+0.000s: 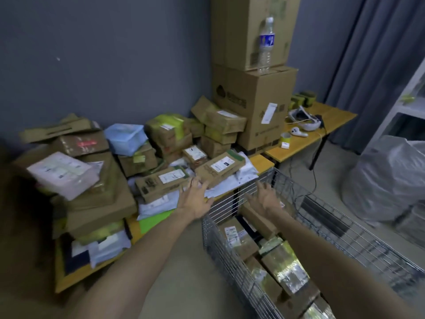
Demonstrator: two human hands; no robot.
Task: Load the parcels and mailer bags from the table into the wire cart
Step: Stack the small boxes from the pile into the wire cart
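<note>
L hand [195, 200] sits centre frame, fingers spread wide and straight, holding nothing; fingertips are at the near right corner of a flat brown parcel [161, 183] by the table [261, 161] front edge, can't tell if touching. R hand [264, 196] is just right of it, also spread wide and empty, hanging over the far end of the wire cart [226, 203]. The cart's far wall butts up near the table's front right corner. A second flat parcel [220, 168] lies tilted on white mailer bags [232, 186], which overhang the table edge above the cart. The left half of the table is stacked high w/ boxes, some past the front edge. Parcels in the cart [282, 261] fill its left side at lower right of frame; its right side shows bare wire. Open floor [184, 272] runs btwn table front and cart's left wall, both forearms crossing it. Big cartons [253, 107] stand at upper centre, blocking the table's far right end
</note>
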